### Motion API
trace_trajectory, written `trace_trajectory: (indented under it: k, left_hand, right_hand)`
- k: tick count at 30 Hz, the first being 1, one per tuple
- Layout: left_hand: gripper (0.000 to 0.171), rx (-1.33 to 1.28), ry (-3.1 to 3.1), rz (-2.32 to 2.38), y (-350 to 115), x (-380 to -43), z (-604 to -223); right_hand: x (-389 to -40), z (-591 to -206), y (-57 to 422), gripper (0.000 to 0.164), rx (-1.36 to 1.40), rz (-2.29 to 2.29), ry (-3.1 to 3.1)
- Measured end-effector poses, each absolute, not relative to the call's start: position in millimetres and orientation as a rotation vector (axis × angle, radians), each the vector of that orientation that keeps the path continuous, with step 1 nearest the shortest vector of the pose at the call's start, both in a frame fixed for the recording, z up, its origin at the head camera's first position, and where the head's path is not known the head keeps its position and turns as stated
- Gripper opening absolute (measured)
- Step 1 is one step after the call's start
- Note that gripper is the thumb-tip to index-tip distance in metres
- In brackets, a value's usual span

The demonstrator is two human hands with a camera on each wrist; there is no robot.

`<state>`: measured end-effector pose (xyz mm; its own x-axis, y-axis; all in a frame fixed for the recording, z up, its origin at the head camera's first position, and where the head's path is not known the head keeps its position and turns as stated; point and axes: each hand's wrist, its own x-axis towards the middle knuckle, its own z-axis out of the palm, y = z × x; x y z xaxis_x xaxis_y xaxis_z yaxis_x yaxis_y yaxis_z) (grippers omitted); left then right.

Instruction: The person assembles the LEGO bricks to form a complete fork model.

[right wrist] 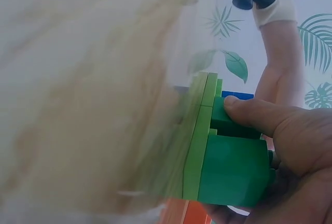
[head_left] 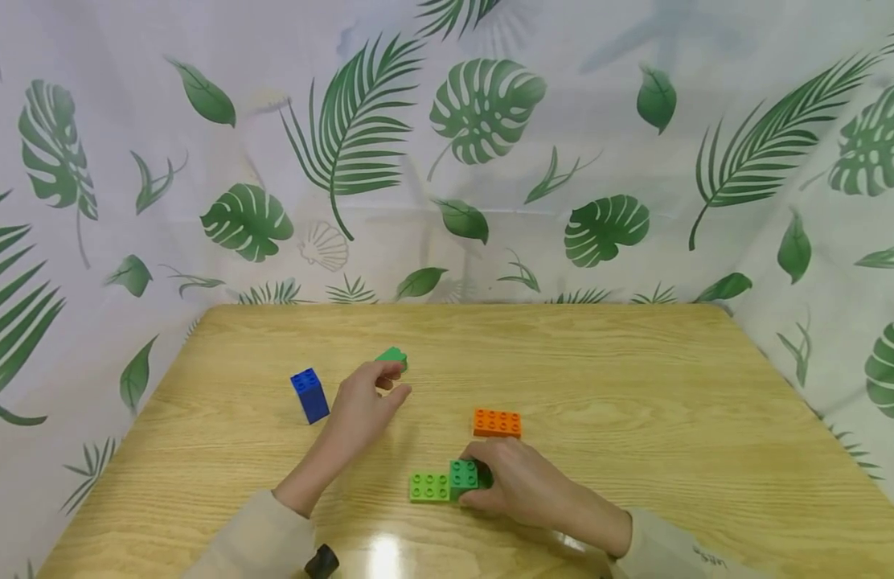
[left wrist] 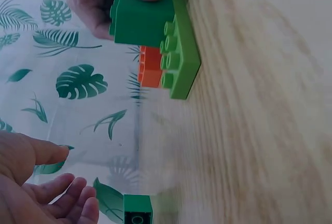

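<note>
My right hand [head_left: 522, 482] grips a dark green brick [head_left: 463, 480] between thumb and fingers. That brick sits on a low light green brick [head_left: 428, 487], studs up, near the table's front. The right wrist view shows two dark green blocks side by side on the light green base, the thumb pressing on the farther block [right wrist: 223, 117] and the nearer block [right wrist: 233, 169] beside it. My left hand [head_left: 363, 402] hovers with loosely bent fingers near another green brick [head_left: 392, 355], partly hidden by it in the head view. Seen from the left wrist, this green brick [left wrist: 137, 208] stands apart from the fingers.
An orange brick [head_left: 497, 422] lies just beyond my right hand. To the left of my left hand stands a tall blue block [head_left: 309, 396]. A leaf-patterned cloth [head_left: 447, 241] borders the wooden table [head_left: 635, 362] at the back and sides.
</note>
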<state>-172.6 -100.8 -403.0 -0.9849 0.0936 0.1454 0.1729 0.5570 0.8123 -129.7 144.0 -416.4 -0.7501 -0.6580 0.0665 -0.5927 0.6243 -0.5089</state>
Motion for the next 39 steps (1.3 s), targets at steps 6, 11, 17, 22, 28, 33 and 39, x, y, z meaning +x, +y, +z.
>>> trace_trajectory:
  k: [6,11,17,22,28,33,39]
  left_hand:
    - [0.041,-0.131,-2.646,-1.470,-100,-191,-406]
    - [0.044,-0.068,-2.634,-1.449,-100,-202,-410]
    - [0.049,0.015,-2.645,-1.442,-102,-214,-419]
    - [0.055,0.042,-2.690,-1.416,-101,-226,-429]
    - [0.056,0.094,-2.719,-1.365,-99,-237,-435]
    - [0.056,0.122,-2.738,-1.337,-99,-242,-438]
    - [0.054,0.137,-2.758,-1.356,-99,-244,-440]
  right_hand:
    - [-130,-418,144,0.037,-1.063,-0.788,2.719]
    - [-130,-417,144,0.038,-1.046,-0.784,2.716]
    - [-130,-417,144,0.037,-1.048,-0.769,2.731]
    - [-129,-417,145,0.037,-1.034,-0.771,2.721]
    - [-129,-418,145,0.037,-1.037,-0.761,2.722]
    - [-129,-419,145,0.038,-1.036,-0.737,2.739]
    - [-129,-419,146,0.038,-1.037,-0.726,2.734]
